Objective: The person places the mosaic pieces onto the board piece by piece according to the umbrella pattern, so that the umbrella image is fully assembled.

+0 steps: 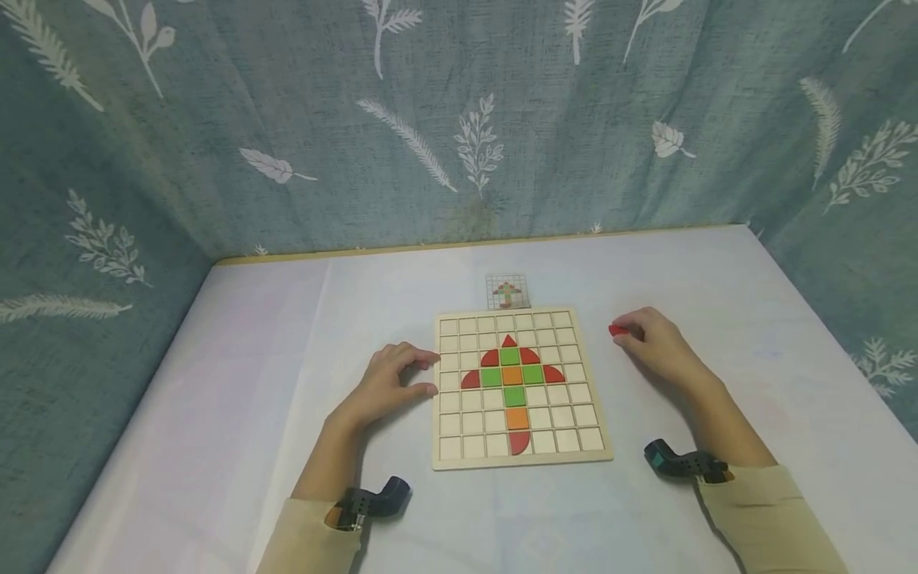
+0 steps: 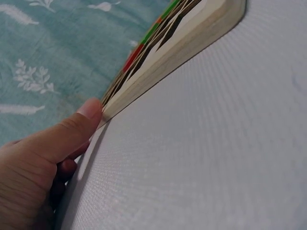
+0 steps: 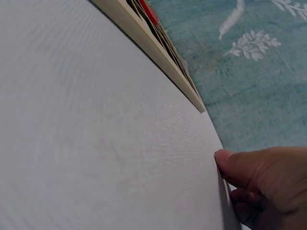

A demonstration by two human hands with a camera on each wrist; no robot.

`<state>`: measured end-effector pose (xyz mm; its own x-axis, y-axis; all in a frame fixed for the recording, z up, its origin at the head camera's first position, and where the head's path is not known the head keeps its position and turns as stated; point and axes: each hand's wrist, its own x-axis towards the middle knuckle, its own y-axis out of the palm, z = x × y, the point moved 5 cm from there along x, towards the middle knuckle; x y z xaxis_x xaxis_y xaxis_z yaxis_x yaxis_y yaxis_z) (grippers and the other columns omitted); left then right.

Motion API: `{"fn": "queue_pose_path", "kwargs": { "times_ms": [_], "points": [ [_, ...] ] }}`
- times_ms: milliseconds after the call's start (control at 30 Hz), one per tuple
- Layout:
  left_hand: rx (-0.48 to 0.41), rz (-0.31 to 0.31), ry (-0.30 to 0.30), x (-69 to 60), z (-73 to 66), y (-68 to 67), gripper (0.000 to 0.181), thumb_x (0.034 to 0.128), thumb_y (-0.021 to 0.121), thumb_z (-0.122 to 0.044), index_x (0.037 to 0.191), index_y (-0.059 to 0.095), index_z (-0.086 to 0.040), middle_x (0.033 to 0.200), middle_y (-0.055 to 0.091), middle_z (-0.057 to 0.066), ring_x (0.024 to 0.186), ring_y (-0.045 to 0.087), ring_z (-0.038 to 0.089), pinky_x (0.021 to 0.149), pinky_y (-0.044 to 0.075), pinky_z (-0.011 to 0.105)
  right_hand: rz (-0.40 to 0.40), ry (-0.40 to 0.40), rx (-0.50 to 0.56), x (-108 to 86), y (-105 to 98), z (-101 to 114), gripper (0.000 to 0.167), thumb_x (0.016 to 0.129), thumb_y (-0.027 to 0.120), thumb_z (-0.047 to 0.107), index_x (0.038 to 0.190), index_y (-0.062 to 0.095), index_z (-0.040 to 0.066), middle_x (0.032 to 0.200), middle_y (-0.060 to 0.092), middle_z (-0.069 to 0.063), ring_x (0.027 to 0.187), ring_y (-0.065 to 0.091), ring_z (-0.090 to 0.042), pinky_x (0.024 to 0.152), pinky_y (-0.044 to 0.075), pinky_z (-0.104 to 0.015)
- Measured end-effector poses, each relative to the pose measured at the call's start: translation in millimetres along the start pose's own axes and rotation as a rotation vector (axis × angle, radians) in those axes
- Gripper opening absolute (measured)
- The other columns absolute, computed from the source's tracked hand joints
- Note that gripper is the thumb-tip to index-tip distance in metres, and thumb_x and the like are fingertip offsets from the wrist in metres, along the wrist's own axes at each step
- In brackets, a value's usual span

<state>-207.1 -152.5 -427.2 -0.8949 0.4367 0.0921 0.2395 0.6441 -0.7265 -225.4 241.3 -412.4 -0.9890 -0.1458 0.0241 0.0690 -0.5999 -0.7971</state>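
A square wooden grid board (image 1: 473, 425) lies flat on the table. Coloured tiles sit in its cells: a red triangle (image 1: 508, 342) at the top, red rounded pieces at the sides, green squares (image 1: 514, 396), orange squares (image 1: 517, 418) and a red rounded tile (image 1: 519, 443) at the bottom. My left hand (image 1: 383, 381) rests at the board's left edge, thumb and fingers apart, fingertips touching the rim. To the right of the board, my right hand (image 1: 658, 344) pinches a small red tile (image 1: 617, 330) between thumb and fingers; its exact shape is mostly hidden.
Just behind the board lies a small pattern card (image 1: 523, 301) showing a similar coloured figure on a grid. A white cloth (image 1: 402, 295) covers the table. Green leaf-print curtains (image 1: 308, 119) hang at the back and sides. Each wrist wears a dark camera (image 1: 387, 498).
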Motion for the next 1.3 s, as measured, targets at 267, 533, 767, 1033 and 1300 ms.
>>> {"fn": "queue_pose_path", "kwargs": {
  "times_ms": [267, 533, 767, 1033, 1300],
  "points": [
    [0.000, -0.003, 0.006, -1.8, 0.3, 0.4, 0.048, 0.0736, 0.079, -0.035, 0.117, 0.063, -0.020, 0.100, 0.060, -0.007, 0.099, 0.047, 0.015, 0.088, 0.029, 0.039, 0.022, -0.036, 0.027, -0.5, 4, 12, 0.028, 0.090, 0.059, 0.006, 0.112, 0.058, -0.011, 0.109, 0.054, -0.026, 0.095, 0.051, -0.034, 0.083, 0.042, -0.048],
    [0.016, -0.012, 0.017, -1.0, 1.5, 0.4, 0.048, 0.0741, 0.079, -0.035, 0.117, 0.063, -0.020, 0.102, 0.060, -0.007, 0.099, 0.047, 0.015, 0.088, 0.029, 0.039, 0.029, -0.069, 0.033, -1.6, 7, 23, 0.025, 0.090, 0.060, 0.006, 0.110, 0.060, -0.009, 0.108, 0.054, -0.023, 0.091, 0.049, -0.030, 0.078, 0.040, -0.042],
    [0.009, -0.012, 0.022, 0.1, 1.0, 0.1, 0.048, 0.0742, 0.079, -0.034, 0.117, 0.063, -0.021, 0.101, 0.060, -0.007, 0.099, 0.047, 0.015, 0.088, 0.029, 0.038, 0.056, -0.107, 0.025, -4.2, 14, 36, 0.027, 0.091, 0.061, 0.010, 0.113, 0.059, -0.006, 0.111, 0.054, -0.021, 0.089, 0.049, -0.026, 0.077, 0.041, -0.040],
    [0.011, -0.017, 0.025, 1.3, 1.6, 0.7, 0.048, 0.0738, 0.079, -0.034, 0.117, 0.063, -0.021, 0.101, 0.060, -0.007, 0.099, 0.047, 0.015, 0.088, 0.029, 0.039, 0.042, -0.152, 0.033, -8.4, 18, 51, 0.027, 0.090, 0.064, 0.013, 0.112, 0.060, -0.003, 0.109, 0.055, -0.018, 0.083, 0.047, -0.022, 0.072, 0.041, -0.036],
    [0.003, -0.019, 0.019, 0.5, 0.3, 0.3, 0.048, 0.0728, 0.080, -0.034, 0.116, 0.064, -0.022, 0.099, 0.060, -0.008, 0.099, 0.047, 0.015, 0.088, 0.029, 0.038, 0.046, -0.218, 0.078, -13.5, 28, 67, 0.024, 0.088, 0.067, 0.013, 0.109, 0.061, 0.003, 0.105, 0.056, -0.011, 0.080, 0.045, -0.018, 0.069, 0.040, -0.029]
  ]
}}
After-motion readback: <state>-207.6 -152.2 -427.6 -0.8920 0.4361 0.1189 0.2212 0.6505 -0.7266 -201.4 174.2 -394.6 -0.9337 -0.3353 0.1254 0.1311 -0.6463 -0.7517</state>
